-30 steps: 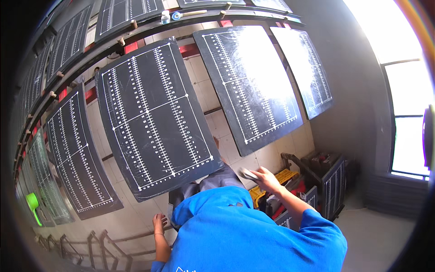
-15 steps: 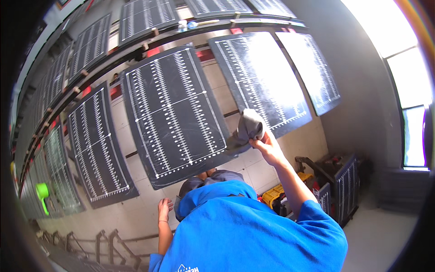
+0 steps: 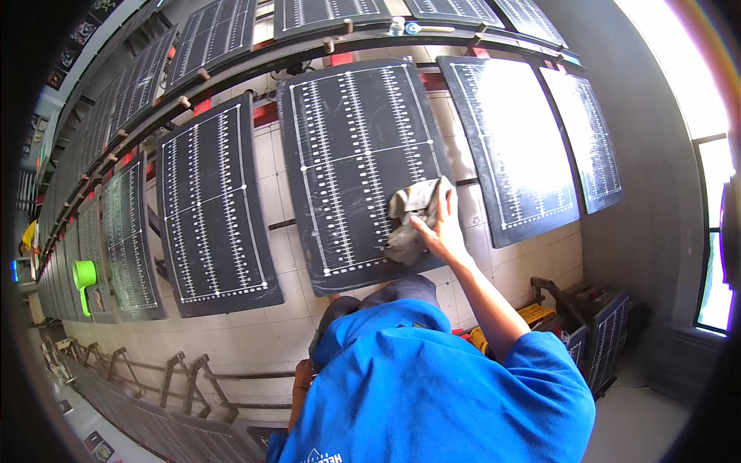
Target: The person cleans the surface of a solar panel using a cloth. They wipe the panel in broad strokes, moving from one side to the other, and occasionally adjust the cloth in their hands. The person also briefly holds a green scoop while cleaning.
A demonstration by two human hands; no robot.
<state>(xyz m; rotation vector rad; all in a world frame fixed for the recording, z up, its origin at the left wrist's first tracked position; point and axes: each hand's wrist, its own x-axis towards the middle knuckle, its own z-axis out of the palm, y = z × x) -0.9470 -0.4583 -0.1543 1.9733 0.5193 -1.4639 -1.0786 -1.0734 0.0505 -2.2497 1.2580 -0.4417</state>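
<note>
On the middle board (image 3: pixel 340 177), the cloth (image 3: pixel 407 238) is filling the lower right part under the right hand (image 3: pixel 441 228), while the left part is lying free for a sideways pass. Narrow gaps are running between this board and its neighbours, the left board (image 3: pixel 212 212) and the glossy right board (image 3: pixel 515 150). Beyond the far edge, a dark rail (image 3: pixel 370 36) with wooden pegs (image 3: pixel 348 26) is standing in the way. Near the left hand (image 3: pixel 303 373), metal bars (image 3: pixel 255 376) are limiting the room.
</note>
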